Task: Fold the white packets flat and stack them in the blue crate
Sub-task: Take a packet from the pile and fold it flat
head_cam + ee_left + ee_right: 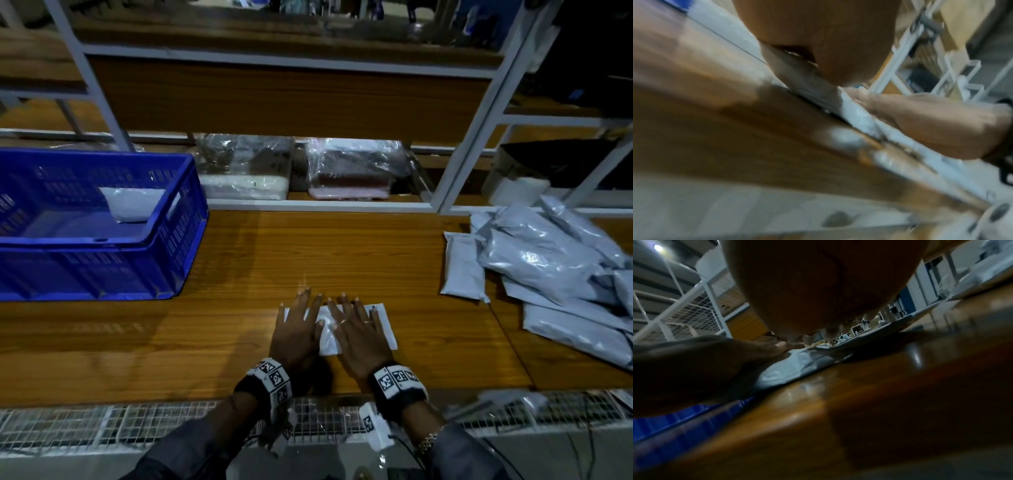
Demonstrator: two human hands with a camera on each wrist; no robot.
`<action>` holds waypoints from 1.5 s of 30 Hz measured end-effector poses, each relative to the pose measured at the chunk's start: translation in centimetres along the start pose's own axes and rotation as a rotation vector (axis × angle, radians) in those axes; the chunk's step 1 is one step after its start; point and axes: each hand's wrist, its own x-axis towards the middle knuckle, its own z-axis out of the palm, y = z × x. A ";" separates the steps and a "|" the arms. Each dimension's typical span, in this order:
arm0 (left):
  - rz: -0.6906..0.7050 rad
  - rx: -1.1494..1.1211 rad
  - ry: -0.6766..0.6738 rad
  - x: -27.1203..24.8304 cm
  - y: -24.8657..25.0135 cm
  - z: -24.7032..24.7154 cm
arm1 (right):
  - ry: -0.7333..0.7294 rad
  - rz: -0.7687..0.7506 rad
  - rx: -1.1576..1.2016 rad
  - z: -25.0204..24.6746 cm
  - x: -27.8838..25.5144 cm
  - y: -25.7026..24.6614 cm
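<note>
on the wooden table (239, 325), both hands flat on a white packet (329, 334)

left hand (297, 329) and right hand (359, 334) press it with straight, spread fingers, its long axis running left to right near the front edge. blue crate (178, 246) at far left holds one folded packet (132, 205); loose packets (548, 267) pile right.

Left hand (298, 330) and right hand (358, 330) lie side by side, palms down, fingers (344, 305) straight and spread.

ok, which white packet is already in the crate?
The one leaning against the back right of the blue crate: packet. Another lies under both hands on the table; the rest sit piled at the right.
</note>
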 end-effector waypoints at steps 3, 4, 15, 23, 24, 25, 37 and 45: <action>-0.034 -0.025 0.006 -1.0 -0.9 -0.3 | 0.005 0.021 0.020 1.1 0.3 -1.2; -0.030 -0.037 -0.016 -1.1 -1.2 -0.2 | 0.011 0.036 0.019 1.6 0.3 -1.4; 0.047 -0.037 -0.142 0.0 -2.2 0.1 | -0.007 0.107 -0.008 2.3 0.4 -2.3; 0.009 -0.101 -0.026 -1.1 -1.2 -0.4 | -0.028 0.165 0.065 1.6 1.9 -4.0; 0.011 -0.096 -0.036 -1.1 -1.5 0.0 | -0.011 0.176 0.073 1.9 2.0 -3.9; 0.016 -0.083 -0.054 -1.0 -1.7 0.2 | 0.009 0.179 0.071 2.3 2.0 -3.9; 0.072 0.069 -0.196 1.4 -0.8 -0.8 | 0.107 0.239 0.041 3.2 1.5 -1.8; 0.169 -0.026 -0.049 1.4 0.3 1.0 | 0.134 0.342 0.051 3.3 0.2 2.6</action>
